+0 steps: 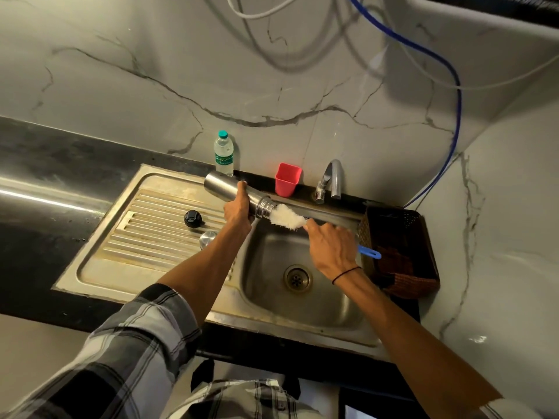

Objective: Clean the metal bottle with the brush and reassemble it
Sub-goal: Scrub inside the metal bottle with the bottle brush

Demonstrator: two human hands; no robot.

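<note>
Left hand point(237, 207): fingers curled round the middle of the cylindrical brushed-metal bottle point(225, 186), holding it nearly level above the seam between the sink's ribbed drainboard and its basin.
Metal bottle: base points toward the back left, the threaded open neck toward the right, over the basin's back edge.
Right hand point(331, 243): gripping the blue plastic handle of the bottle brush point(287, 216); the handle's looped end sticks out past the hand toward the counter's right edge.
Brush: its white fluffy head lies right at the bottle's mouth, most of it outside the neck; whether the tip is inside I cannot tell.
Black round cap point(192, 218): lying on the ribbed drainboard, left of the left forearm.
Small rounded metal lid point(208, 238): on the drainboard just beside the forearm, near the basin's left rim.
Stainless steel sink point(157, 261): set into the dark counter point(45, 225), drain in the middle of the basin.
Back edge of the counter: a clear plastic water bottle with a green cap point(223, 154), a red square plastic cup point(287, 179) and a chrome tap point(331, 181).
Right edge: a dark brown woven basket point(405, 258) beside the basin.
</note>
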